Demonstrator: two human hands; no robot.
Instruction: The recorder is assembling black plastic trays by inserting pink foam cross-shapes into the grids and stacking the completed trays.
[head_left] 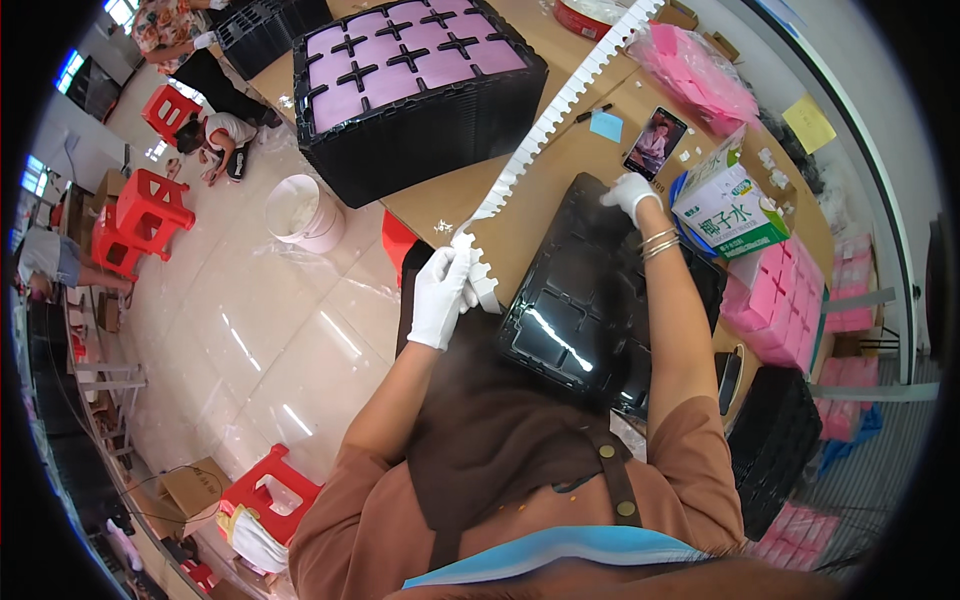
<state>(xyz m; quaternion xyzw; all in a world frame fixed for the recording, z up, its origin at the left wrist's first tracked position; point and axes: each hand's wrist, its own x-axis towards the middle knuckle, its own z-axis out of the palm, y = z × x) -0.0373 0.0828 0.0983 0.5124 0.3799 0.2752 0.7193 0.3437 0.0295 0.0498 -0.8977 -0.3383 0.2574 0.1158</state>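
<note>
My left hand [437, 297], in a white glove, is closed on the lower end of a long white strip [553, 115] with a notched edge. The strip rises from my fingers, curving up and right past the top of the view. Below the grip, a short notched end hangs beside the tabletop edge. My right hand [632, 195], also gloved, is at the far end of a glossy black plastic tray [575, 290] with molded compartments. Its fingers are bent against the tray's edge, partly hidden from view. The tray lies tilted on the table, just in front of my apron.
A black crate with pink sheets [400, 75] stands at the far left of the table [440, 205]. On the right are a phone [655, 143], a green-and-white carton [725, 205] and pink packs [775, 305]. A white bucket [305, 212] and red stools stand on the floor; people are beyond.
</note>
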